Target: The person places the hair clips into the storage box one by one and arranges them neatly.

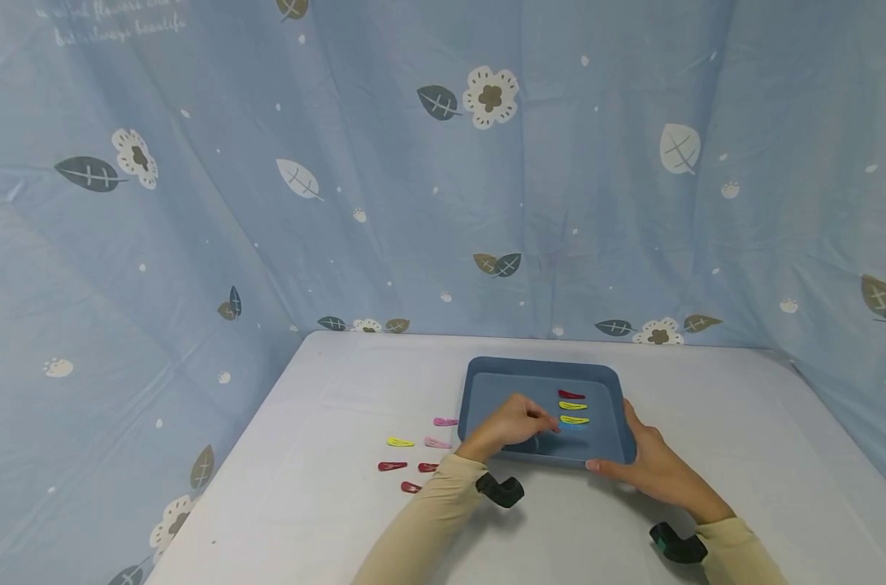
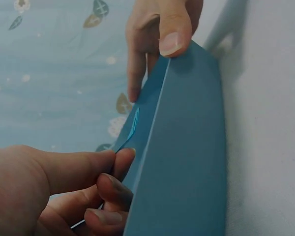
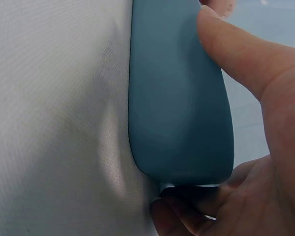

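In the head view my left hand point(image 1: 514, 424) reaches over the front wall of a blue-grey rectangular tray point(image 1: 541, 367). Its thumb and index finger pinch one end of a blue snap hair clip point(image 2: 133, 127), low inside the tray. Just beyond that clip lie two yellow hair clips point(image 1: 575, 420) and a dark red hair clip point(image 1: 571, 395), lined up in a column. My right hand point(image 1: 655, 467) holds the tray's front right corner, thumb on the front rim and fingers along the right side. The right wrist view shows the thumb and the corner's outer wall point(image 3: 179, 108).
Left of the tray, on the white tabletop point(image 1: 326, 520), lie pink hair clips point(image 1: 437, 443), a yellow clip point(image 1: 400, 442) and several dark red clips point(image 1: 393, 466). My left forearm partly covers that group. A patterned blue curtain point(image 1: 384, 162) hangs behind the table.
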Motion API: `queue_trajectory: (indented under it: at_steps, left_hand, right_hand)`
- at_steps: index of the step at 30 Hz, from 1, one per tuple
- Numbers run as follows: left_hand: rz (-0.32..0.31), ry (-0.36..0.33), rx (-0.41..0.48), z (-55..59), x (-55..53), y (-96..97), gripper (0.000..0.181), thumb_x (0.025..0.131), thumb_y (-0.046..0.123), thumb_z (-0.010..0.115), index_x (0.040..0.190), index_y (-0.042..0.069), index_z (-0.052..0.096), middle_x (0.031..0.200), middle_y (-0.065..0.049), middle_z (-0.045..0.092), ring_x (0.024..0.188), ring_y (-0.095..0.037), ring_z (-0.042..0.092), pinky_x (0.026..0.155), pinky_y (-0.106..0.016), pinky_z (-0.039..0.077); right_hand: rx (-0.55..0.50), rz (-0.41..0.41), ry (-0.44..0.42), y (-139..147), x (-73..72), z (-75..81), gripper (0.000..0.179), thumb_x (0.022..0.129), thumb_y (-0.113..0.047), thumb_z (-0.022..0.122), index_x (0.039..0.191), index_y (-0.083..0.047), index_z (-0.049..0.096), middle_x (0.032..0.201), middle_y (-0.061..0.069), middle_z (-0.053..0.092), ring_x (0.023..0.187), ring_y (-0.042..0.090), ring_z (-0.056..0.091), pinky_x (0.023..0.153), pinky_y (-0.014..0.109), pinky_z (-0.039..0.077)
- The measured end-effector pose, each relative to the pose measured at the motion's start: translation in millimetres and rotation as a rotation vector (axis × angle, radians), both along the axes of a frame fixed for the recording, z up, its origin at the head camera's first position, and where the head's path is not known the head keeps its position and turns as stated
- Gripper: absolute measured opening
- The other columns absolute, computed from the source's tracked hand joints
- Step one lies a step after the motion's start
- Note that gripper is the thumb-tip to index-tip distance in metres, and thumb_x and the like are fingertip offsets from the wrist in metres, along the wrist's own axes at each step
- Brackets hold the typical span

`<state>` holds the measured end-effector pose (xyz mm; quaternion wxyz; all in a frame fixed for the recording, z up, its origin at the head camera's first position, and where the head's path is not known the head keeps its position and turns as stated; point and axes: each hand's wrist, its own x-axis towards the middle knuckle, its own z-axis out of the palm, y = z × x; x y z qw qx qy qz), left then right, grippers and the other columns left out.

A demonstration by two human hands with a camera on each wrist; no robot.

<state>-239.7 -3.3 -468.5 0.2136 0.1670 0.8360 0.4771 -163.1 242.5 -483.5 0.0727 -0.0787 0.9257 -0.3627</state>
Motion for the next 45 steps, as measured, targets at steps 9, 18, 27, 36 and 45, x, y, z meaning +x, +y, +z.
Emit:
queue_trajectory:
  at_steps: [9,18,27,36,45]
  left_hand:
    - [0.018,-0.012,0.009,-1.6,1.4,3.6,0.021,0.1,0.022,0.068,0.099,0.008,0.084,0.112,-0.003,0.078,0.088,-0.006,0.062,0.075,-0.025,0.049]
    - [0.018,0.008,-0.003,-4.0,2.0,9.4,0.019,0.098,0.016,0.067,0.099,0.005,0.083,0.107,-0.003,0.08,0.084,-0.001,0.059,0.069,-0.02,0.047]
    - [0.032,0.009,-0.039,-5.6,-1.2,14.3,0.019,0.098,0.017,0.069,0.096,0.006,0.084,0.108,-0.002,0.08,0.084,-0.001,0.057,0.068,-0.019,0.042]
    - [0.04,0.053,-0.08,-6.5,-2.8,17.4,0.018,0.096,0.018,0.071,0.093,0.007,0.085,0.108,-0.003,0.081,0.099,-0.004,0.065,0.075,-0.017,0.043]
    - [0.054,0.091,-0.115,-4.8,0.4,20.3,0.016,0.094,0.017,0.073,0.09,0.007,0.085,0.105,-0.003,0.081,0.103,-0.009,0.07,0.076,-0.019,0.048]
  right_hand:
    - [0.017,-0.005,-0.016,0,0.5,0.1,0.128,0.088,-0.051,0.077,0.159,0.011,-0.009,0.154,0.048,0.029,0.138,0.066,0.037,0.098,0.069,0.047]
    - [0.014,-0.007,-0.009,0,0.6,-0.5,0.128,0.088,-0.051,0.078,0.159,0.012,-0.007,0.154,0.048,0.029,0.138,0.065,0.038,0.1,0.068,0.046]
    - [0.01,-0.006,0.007,0,1.4,0.2,0.128,0.087,-0.051,0.079,0.159,0.013,-0.006,0.154,0.048,0.03,0.138,0.064,0.039,0.101,0.068,0.046]
    - [0.004,0.001,0.043,0,1.8,-0.5,0.127,0.087,-0.049,0.079,0.159,0.015,-0.004,0.151,0.047,0.036,0.135,0.063,0.045,0.099,0.066,0.048]
    - [-0.003,0.004,0.035,0,1.8,-0.4,0.127,0.087,-0.048,0.079,0.159,0.014,-0.005,0.151,0.046,0.037,0.133,0.059,0.05,0.1,0.065,0.049]
